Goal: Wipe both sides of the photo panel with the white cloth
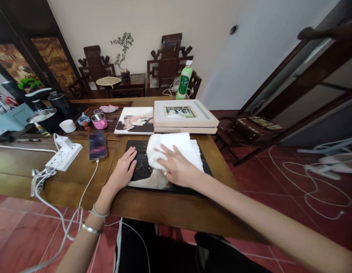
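A dark picture panel (140, 157) with a pale figure on it lies flat at the table's front edge. On its left border rests my left hand (125, 167), open, with fingers stretched out and pressing down. My right hand (176, 167) holds a folded white towel (190, 151) against the panel, its fingers spread over the cloth. The towel covers much of the panel's middle and right. Just behind it are a white photo panel (133, 121) and a stack of thick, light-coloured picture frames (204, 115).
On the left, a phone (98, 146) charges by cable beside a white power strip (65, 156). Farther back are a pink cup (99, 121), a white cup (68, 126) and a black pot (60, 104). A green bottle (184, 80) stands behind the frames. Cables hang off the front edge.
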Demonstrator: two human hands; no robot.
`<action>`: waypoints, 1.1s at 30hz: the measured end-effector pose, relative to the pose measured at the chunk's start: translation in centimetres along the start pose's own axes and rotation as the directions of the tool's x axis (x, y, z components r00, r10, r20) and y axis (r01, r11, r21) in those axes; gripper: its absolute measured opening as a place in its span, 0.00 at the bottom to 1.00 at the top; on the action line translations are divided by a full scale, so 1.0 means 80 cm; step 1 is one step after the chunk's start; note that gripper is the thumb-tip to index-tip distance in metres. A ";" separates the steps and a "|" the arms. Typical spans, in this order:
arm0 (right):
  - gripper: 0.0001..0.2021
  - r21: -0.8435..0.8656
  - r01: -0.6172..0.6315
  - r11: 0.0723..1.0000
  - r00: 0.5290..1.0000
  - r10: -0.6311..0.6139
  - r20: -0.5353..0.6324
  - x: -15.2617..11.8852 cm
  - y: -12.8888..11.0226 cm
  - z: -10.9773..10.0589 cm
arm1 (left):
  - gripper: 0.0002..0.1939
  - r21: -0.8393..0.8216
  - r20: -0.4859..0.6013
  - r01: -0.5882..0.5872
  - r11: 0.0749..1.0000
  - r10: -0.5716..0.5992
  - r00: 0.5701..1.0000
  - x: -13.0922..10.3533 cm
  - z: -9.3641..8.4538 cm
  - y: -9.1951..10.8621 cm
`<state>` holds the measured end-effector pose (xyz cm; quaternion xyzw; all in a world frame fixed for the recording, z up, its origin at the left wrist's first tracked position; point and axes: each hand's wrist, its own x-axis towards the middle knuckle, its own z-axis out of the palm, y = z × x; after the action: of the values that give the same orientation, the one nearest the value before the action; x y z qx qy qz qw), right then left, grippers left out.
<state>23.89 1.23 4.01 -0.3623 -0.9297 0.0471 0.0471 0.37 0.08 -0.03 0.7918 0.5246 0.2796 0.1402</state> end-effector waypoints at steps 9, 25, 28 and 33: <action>0.10 -0.165 0.400 0.901 0.888 -0.426 -0.172 -0.092 -0.074 0.031 | 0.22 0.008 -0.003 -0.011 1.000 0.011 1.000 0.000 0.000 0.001; 0.17 0.103 0.092 0.990 0.996 -0.093 0.007 0.053 0.028 -0.004 | 0.22 0.004 -0.012 -0.026 1.000 0.026 1.000 -0.001 0.002 -0.001; 0.16 0.104 0.068 0.992 0.997 -0.064 -0.034 0.070 0.038 -0.004 | 0.22 -0.001 -0.015 -0.027 1.000 0.027 1.000 -0.001 0.002 -0.001; 0.18 0.084 0.086 0.993 0.995 -0.090 0.042 0.038 0.007 -0.007 | 0.23 0.011 0.000 -0.020 1.000 0.020 1.000 -0.001 0.002 -0.002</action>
<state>22.10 3.71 4.70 -0.3175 -0.9429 0.0916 0.0425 0.33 0.13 -0.30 0.7978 0.5180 0.2783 0.1329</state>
